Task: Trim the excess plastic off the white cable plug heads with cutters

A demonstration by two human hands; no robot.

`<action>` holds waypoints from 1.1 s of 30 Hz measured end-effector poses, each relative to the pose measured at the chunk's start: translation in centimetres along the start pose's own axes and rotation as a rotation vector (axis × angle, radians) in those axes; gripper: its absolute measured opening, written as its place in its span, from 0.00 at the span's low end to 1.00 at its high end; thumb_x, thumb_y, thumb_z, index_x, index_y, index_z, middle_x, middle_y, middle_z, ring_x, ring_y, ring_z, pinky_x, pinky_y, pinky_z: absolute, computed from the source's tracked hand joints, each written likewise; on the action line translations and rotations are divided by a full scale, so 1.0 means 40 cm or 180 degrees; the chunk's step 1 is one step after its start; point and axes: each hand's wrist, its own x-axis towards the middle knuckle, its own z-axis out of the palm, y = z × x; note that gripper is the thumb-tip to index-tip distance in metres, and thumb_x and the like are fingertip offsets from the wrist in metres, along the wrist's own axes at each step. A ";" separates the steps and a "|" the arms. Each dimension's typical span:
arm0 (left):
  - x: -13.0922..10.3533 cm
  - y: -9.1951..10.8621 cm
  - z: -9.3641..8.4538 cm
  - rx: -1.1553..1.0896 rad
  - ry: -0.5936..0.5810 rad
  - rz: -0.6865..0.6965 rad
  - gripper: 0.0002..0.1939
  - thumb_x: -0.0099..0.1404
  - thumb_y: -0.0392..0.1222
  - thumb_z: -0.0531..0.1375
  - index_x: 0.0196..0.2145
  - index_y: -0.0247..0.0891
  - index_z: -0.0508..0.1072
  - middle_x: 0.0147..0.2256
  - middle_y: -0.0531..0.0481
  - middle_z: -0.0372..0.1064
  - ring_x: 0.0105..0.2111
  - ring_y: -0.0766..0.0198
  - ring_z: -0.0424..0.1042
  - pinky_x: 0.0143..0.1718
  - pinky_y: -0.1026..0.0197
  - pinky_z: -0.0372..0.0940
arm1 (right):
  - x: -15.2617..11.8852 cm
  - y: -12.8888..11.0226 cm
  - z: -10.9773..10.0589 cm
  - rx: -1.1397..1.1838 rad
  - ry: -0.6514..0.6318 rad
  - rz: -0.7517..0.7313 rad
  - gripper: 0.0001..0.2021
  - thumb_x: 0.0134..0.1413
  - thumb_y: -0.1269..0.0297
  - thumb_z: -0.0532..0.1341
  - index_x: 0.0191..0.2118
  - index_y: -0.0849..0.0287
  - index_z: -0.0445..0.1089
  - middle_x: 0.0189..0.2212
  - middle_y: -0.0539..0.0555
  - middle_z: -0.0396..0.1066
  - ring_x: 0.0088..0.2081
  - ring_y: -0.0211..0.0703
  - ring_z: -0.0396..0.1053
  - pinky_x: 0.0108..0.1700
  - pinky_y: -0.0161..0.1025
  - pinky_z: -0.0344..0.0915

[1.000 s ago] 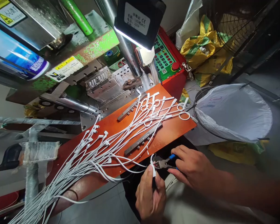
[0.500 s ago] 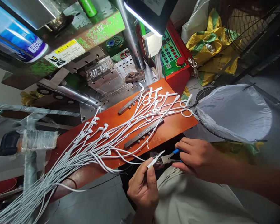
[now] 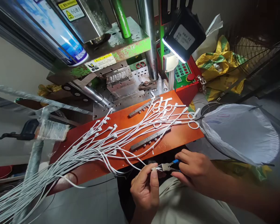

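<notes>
Between thumb and fingers, my left hand pinches a small white cable plug; its tip is partly hidden by the tool's jaws. Blue-handled wire cutters are gripped in my right hand, their jaws touching or right beside the plug. Both hands are over my lap, just below the orange board. Across that board runs a bundle of white cables, with white plugs and looped ends at the right. Two toothed metal bars lie among the cables.
Behind the board stands a press with a metal mould and a green control panel. A white-lined round bin is at the right, yellow bags behind it. A taped metal frame rises at the left.
The cutters' jaws and the white plug have come together; before, the plug's thin tip showed in front of the jaws. The whole view has shifted, with the scene lower and further right.
</notes>
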 end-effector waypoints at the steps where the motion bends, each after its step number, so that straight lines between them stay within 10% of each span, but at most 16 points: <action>1: 0.005 -0.002 -0.003 0.0060 -0.0071 0.0116 0.11 0.78 0.46 0.63 0.41 0.39 0.84 0.31 0.49 0.80 0.26 0.61 0.78 0.32 0.61 0.73 | -0.004 -0.002 0.004 0.0098 -0.0036 0.0037 0.28 0.83 0.55 0.52 0.26 0.57 0.68 0.31 0.55 0.72 0.32 0.44 0.65 0.33 0.42 0.54; 7: 0.019 -0.020 -0.029 0.0294 -0.0734 0.0296 0.22 0.83 0.45 0.57 0.27 0.40 0.66 0.24 0.57 0.57 0.23 0.67 0.57 0.28 0.61 0.52 | -0.022 -0.033 -0.014 0.1089 -0.0631 0.0623 0.28 0.84 0.51 0.51 0.31 0.58 0.73 0.29 0.53 0.72 0.31 0.40 0.68 0.33 0.39 0.57; 17: -0.011 -0.002 -0.078 -0.0958 -0.1589 -0.0656 0.24 0.85 0.53 0.52 0.30 0.40 0.65 0.27 0.55 0.56 0.25 0.66 0.52 0.28 0.59 0.49 | -0.026 -0.065 -0.015 0.4392 -0.1736 0.2342 0.40 0.61 0.22 0.60 0.23 0.61 0.70 0.18 0.49 0.62 0.23 0.37 0.61 0.27 0.36 0.55; 27: -0.007 -0.050 -0.075 -0.0714 -0.1434 -0.0252 0.22 0.84 0.49 0.56 0.30 0.40 0.65 0.28 0.55 0.57 0.28 0.65 0.56 0.32 0.60 0.54 | -0.040 -0.072 -0.008 0.2002 -0.1065 0.1292 0.31 0.77 0.41 0.53 0.26 0.59 0.68 0.27 0.53 0.69 0.30 0.40 0.59 0.35 0.41 0.52; 33: -0.011 -0.033 -0.093 -0.1075 -0.1595 -0.0263 0.22 0.85 0.50 0.54 0.32 0.39 0.68 0.27 0.54 0.59 0.26 0.66 0.55 0.29 0.60 0.51 | -0.032 -0.070 -0.004 0.4106 -0.1847 0.2108 0.37 0.63 0.26 0.63 0.25 0.60 0.71 0.20 0.50 0.67 0.23 0.35 0.59 0.26 0.35 0.51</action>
